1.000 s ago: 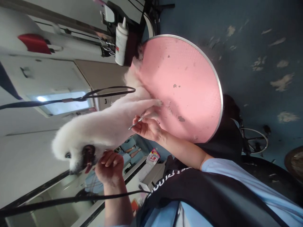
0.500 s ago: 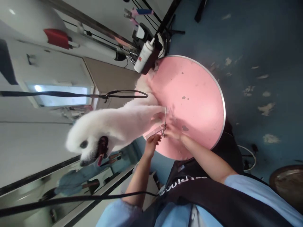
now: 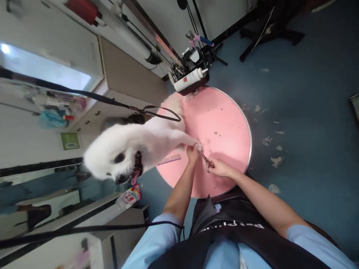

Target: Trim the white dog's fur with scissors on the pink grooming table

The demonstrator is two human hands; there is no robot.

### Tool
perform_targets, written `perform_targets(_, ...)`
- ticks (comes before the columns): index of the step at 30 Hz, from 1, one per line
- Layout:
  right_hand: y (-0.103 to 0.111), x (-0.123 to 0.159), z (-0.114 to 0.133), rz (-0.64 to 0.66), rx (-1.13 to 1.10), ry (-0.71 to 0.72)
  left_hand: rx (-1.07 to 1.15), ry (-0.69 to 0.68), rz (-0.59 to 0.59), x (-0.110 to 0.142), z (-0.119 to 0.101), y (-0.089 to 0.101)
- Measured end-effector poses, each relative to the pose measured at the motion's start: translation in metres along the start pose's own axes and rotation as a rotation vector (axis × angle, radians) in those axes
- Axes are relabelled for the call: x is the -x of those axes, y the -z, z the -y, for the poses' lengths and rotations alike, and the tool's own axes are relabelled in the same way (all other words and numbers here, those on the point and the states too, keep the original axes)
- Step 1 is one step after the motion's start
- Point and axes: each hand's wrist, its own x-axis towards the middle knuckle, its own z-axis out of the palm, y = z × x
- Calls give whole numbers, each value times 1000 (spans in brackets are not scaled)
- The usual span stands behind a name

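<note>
A fluffy white dog [image 3: 131, 147] stands on a round pink table [image 3: 224, 123], its mouth open, a black strap looped over its back. My left hand [image 3: 192, 152] is closed around the dog's front leg just above the paw, and a comb [image 3: 169, 159] sticks out from that hand to the left. My right hand [image 3: 220, 168] is closed on a pair of scissors [image 3: 204, 157], whose blades point at the paw held by the left hand.
A tool caddy with a white squeeze bottle [image 3: 190, 78] sits at the table's far edge. Tufts of cut fur [image 3: 276, 160] lie on the blue floor to the right. Black straps [image 3: 84, 231] run across the left side. A cabinet and mirror stand at left.
The view has swung round. My left hand left the dog's chin and took hold of the front leg. My right hand with the scissors came to the paw on the table.
</note>
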Motion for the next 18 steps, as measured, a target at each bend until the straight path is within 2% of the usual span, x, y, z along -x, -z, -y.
perform_targets(3,18,3,4,67,47,-12,-65,10,81,38,2,21)
perform_targets(6,28,4,2,172,-15,-14,-142,16,202,63,1,38)
perform_targets(11,27,8,0,320,-191,1,-251,54,263,76,-1,51)
perform_targets(18,31,8,2,481,-359,-115,-243,159,246,92,1,50)
